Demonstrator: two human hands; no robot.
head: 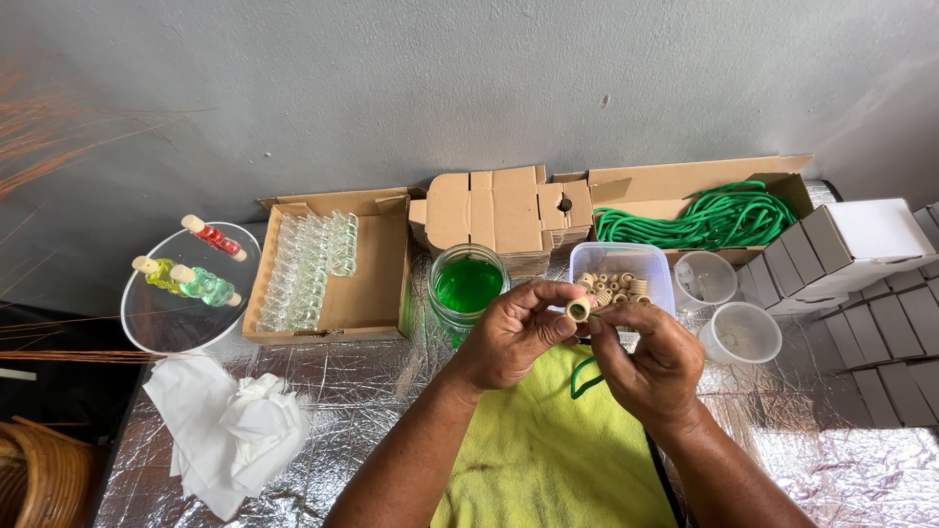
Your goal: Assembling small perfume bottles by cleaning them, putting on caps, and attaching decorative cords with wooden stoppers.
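My left hand (514, 332) pinches a wooden cap (578, 310) w/ hole facing me, right hand (650, 362) fingers pinching green cord (584, 376) near its tip—best kept short & straight to thread.

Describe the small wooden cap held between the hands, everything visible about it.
The wooden cap is a small, pale tan ring that looks like light wood, with a dark round hole facing the camera. The left hand pinches it between thumb and fingertips, above the yellow cloth. The right hand meets it from the other side, holding a thin green cord that loops below. More such caps fill the clear plastic tub behind.
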